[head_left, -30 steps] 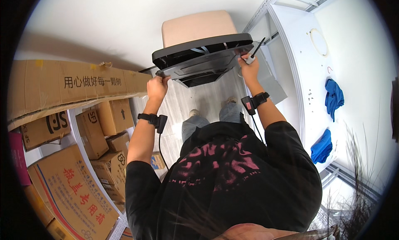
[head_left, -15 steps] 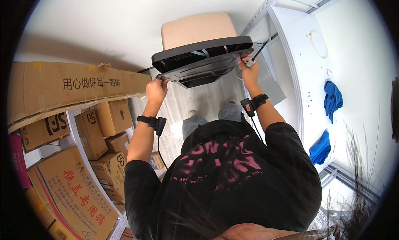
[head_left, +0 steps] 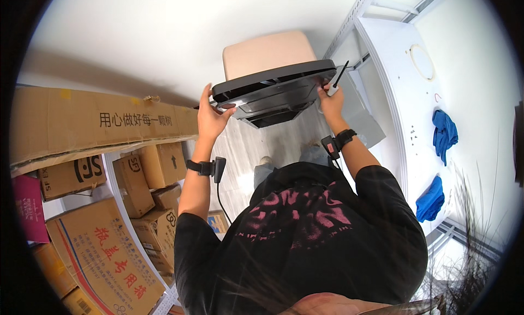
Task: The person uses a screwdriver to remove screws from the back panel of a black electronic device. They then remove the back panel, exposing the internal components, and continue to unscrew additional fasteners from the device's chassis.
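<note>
In front of me is a bulky item with a beige, rounded block (head_left: 267, 56), perhaps a seat, a dark curved rim (head_left: 273, 79) and a black plastic cover (head_left: 278, 99) with a stepped recess. My left hand (head_left: 212, 117) grips the left corner, fingers up along the rim's end and thumb underneath against the cover. At the right corner, my right hand (head_left: 332, 103) has its fingertips on the cover's edge. The same hand holds a screwdriver (head_left: 341, 74), its light handle in the fingers and dark shaft pointing up and right. Rim and cover lie close together.
Left, a long cardboard box (head_left: 131, 118) lies atop a white shelf rack (head_left: 113, 187) filled with cartons. Right, a white table (head_left: 390, 86) carries blue cloths (head_left: 445, 134), small dark bits and a ring (head_left: 421, 63). A grey panel (head_left: 367, 116) stands beside the item.
The gap between the rim and the black cover has narrowed. My left hand has shifted from pinching the cover's corner to wrapping around the rim's end. The scene sits slightly lower and farther right.
</note>
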Motion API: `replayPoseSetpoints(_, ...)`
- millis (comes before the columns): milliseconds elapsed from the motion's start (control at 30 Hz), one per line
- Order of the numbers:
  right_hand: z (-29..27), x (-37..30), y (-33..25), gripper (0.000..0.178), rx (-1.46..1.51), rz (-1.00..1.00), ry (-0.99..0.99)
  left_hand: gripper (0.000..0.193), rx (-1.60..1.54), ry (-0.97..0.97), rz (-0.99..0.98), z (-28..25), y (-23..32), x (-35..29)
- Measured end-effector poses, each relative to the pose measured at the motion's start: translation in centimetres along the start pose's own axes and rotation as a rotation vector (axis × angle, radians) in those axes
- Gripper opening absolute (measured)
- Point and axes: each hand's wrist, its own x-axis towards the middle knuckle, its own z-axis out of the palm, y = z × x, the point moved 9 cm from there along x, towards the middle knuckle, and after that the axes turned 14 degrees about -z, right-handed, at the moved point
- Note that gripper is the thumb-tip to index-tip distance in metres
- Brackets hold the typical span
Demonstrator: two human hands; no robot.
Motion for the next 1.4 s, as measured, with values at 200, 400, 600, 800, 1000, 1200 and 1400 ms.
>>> replayPoseSetpoints(200, 1.7, -0.8, -1.4, 0.025, -0.053, -0.056, 0.001, 0.05, -0.085, -0.133, -0.259, 1.5, -2.5, 1.5)
replayPoseSetpoints(400, -1.3, 0.4, -0.7, 0.021, 0.104, 0.042, 0.081, 0.047, -0.159, -0.133, -0.195, 2.2, -2.7, 1.4)
replayPoseSetpoints(600, -2.9, 5.1, -17.0, 0.053, -0.211, -0.572, -0.122, 0.046, -0.132, -0.074, -0.211, 2.0, -3.3, 1.2)
replayPoseSetpoints(800, 3.0, 3.9, -18.4, 0.059, -0.269, -0.566, -0.397, 0.05, 0.156, -0.075, -0.192, 0.9, -2.0, 2.1)
replayPoseSetpoints(1000, 4.0, 3.7, -18.4, 0.052, -0.351, -0.618, -0.352, 0.058, 0.419, 0.055, 0.22, -0.8, 6.2, 1.2)
replayPoseSetpoints(1200, 3.3, 3.5, -18.3, 0.05, -0.346, -0.678, -0.289, 0.054, 0.625, -0.137, 0.523, 3.9, 13.1, 0.2)
replayPoseSetpoints(1400, 3.4, 3.3, -18.0, 0.049, -0.312, -0.644, -0.284, 0.042, 0.61, -0.07, 0.605, 5.0, 11.3, 1.0)
